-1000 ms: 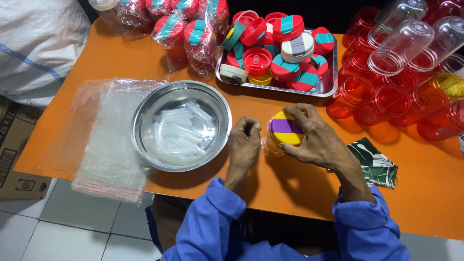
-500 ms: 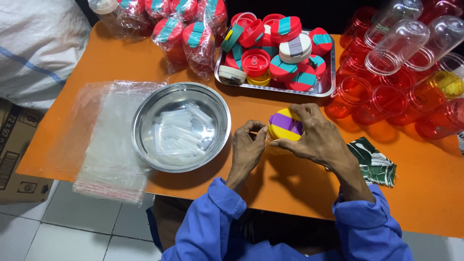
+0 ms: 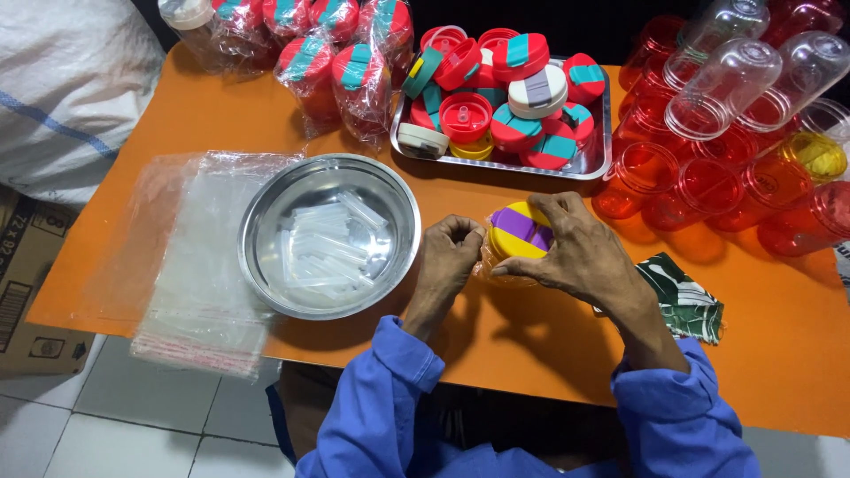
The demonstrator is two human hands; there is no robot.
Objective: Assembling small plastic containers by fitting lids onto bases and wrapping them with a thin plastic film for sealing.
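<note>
Hands: right hand point(image 3: 580, 257) clamped over a yellow-and-purple lid point(image 3: 518, 232); left hand point(image 3: 445, 264) pinched shut at its left edge.
Location: lid at frame centre, on the orange table point(image 3: 496, 345).
Change: lid sits slightly lower and more covered than a second ago; seating continues.
Nearby: steel bowl point(image 3: 329, 235) of clear straws left; tray of lids point(image 3: 595, 159) above; red cups point(image 3: 699, 177) upper right.

I have one view only, from the head camera: it looks steeply down and forward over my blue sleeves point(image 3: 381, 398) onto the orange table point(image 3: 496, 345), close in, floor tiles point(image 3: 80, 425) at left.
</note>
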